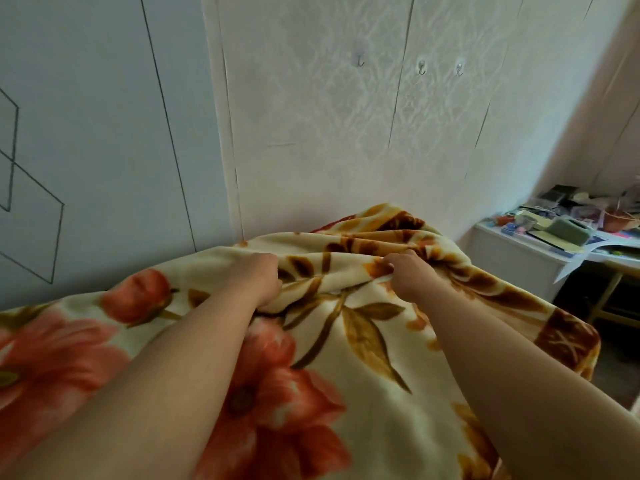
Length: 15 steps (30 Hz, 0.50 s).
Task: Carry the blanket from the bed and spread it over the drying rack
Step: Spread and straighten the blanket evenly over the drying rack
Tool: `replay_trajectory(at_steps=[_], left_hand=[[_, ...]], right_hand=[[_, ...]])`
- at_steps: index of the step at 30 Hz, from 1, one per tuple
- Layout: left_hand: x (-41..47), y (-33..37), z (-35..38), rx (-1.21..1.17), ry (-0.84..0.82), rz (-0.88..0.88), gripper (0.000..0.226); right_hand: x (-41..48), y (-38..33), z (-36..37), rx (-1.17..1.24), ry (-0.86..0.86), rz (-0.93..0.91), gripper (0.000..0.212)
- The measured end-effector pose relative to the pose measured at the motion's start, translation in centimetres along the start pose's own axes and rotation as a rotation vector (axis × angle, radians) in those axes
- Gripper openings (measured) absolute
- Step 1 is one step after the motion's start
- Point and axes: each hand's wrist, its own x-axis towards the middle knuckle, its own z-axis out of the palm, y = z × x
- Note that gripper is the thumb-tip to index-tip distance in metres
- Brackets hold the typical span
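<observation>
A cream blanket (353,341) with large red flowers and brown leaves fills the lower half of the view, draped over something hidden beneath it. My left hand (259,278) grips a bunched fold of the blanket near the middle. A little to the right, my right hand (408,277) grips another fold, fingers curled into the cloth. Both forearms reach forward over the blanket. The blanket's far edge lies close to the wall. No rack bars show from under the cloth.
A pale wallpapered wall (329,150) with three small hooks (420,67) stands just behind the blanket. A blue-grey wardrobe door (86,133) is at the left. At the right stands a white desk (512,258) cluttered with several items, with dark floor below it.
</observation>
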Motion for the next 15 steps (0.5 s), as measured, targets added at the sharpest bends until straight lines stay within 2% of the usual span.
replay_trajectory(at_steps=[3,6,9,15], left_hand=[[2.3,1.6,0.6,-0.026,-0.006,-0.014,0.016],[4.8,3.6,1.2,-0.062,0.003,-0.022,0.033],[7.6,5.7,2.1,-0.055,0.012,-0.031,0.039],[12.5,9.0,3.9,0.017,0.05,-0.032,0.044]], right_hand=[[1.6,1.7,-0.4,0.052,0.01,0.012,0.036],[3.6,4.1,-0.7,0.051,0.016,0.028,0.039],[6.1,6.9,-1.1,0.072,0.029,0.064,0.032],[11.2,10.8,-1.2,-0.02,-0.04,0.104,0.033]])
